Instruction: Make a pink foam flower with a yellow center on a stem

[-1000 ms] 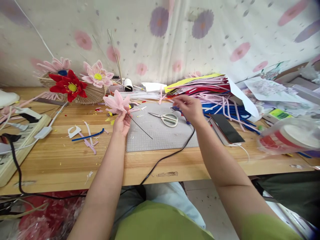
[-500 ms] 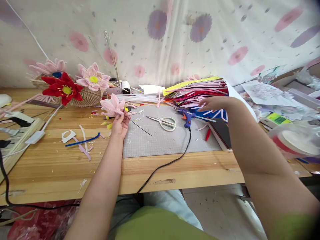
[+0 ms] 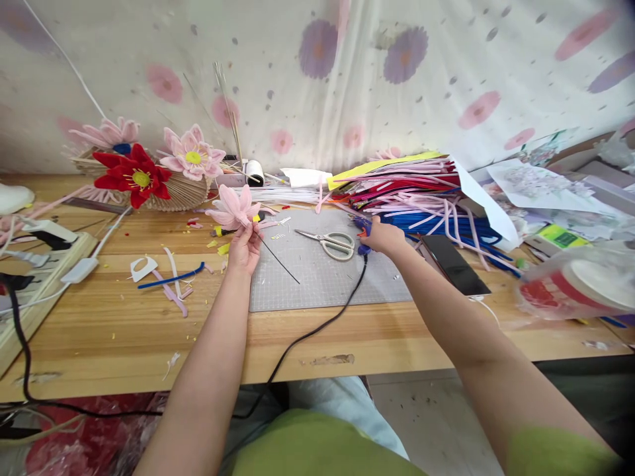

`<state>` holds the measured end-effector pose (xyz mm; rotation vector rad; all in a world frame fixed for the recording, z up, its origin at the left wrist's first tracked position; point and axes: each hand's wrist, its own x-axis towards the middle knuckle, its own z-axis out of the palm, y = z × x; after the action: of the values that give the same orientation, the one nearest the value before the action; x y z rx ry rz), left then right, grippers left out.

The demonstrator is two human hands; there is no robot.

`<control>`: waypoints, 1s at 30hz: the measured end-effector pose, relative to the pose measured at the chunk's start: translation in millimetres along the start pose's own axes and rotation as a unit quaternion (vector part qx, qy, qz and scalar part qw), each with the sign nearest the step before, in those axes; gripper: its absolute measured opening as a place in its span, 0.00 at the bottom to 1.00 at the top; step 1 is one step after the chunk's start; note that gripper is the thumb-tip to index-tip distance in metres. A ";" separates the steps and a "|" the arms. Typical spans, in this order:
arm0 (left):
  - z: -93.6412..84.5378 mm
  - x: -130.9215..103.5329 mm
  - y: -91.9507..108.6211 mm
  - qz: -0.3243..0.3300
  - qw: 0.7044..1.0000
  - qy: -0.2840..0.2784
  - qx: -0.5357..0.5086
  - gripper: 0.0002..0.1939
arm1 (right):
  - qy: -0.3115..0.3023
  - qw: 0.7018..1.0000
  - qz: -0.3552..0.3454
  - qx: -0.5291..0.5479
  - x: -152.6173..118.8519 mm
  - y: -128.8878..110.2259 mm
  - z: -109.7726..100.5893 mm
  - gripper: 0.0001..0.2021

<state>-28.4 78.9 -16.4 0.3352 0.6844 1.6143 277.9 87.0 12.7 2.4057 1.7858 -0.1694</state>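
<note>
A pink fuzzy flower (image 3: 234, 206) with a thin dark stem is pinched in my left hand (image 3: 245, 248), over the left edge of the grey cutting mat (image 3: 307, 284). The stem points down to the right across the mat. My right hand (image 3: 385, 237) is wrapped round the blue glue gun (image 3: 364, 249) on the right part of the mat; its fingers partly cover the gun. Between my hands lie scissors (image 3: 335, 244) with pale handles, their blades pointing left.
Behind the mat is a pile of coloured pipe cleaners (image 3: 407, 188). Finished flowers (image 3: 141, 178) stand at the back left, above cut scraps (image 3: 171, 281). A phone (image 3: 454, 263) and a bagged tub (image 3: 580, 284) are at right. The gun's black cord (image 3: 317, 330) crosses the front edge.
My right hand has come down and left from above the pipe cleaners and taken hold of the glue gun. The flower in my left hand has turned slightly, its stem tipping further down.
</note>
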 end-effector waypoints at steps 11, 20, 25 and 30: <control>1.0 -1.6 -4.4 -0.012 0.996 0.015 0.088 0.05 | 0.216 0.972 -0.022 0.090 31.3 32.3 -33.3 0.15; 3.8 -5.1 -6.3 0.003 0.992 0.034 0.122 0.03 | 0.294 0.947 -0.125 0.030 66.8 24.6 -19.7 0.16; 3.1 -4.0 -8.6 0.014 0.993 0.027 0.114 0.06 | 0.275 0.951 -0.133 0.040 67.6 16.3 -20.6 0.17; 3.4 -3.7 -10.3 0.015 0.995 0.015 0.102 0.07 | 0.247 0.950 -0.180 0.065 59.4 9.2 -19.9 0.19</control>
<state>-17.7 76.5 -19.3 0.4723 0.8728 1.5849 304.0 143.9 22.4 2.3233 2.4964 0.3205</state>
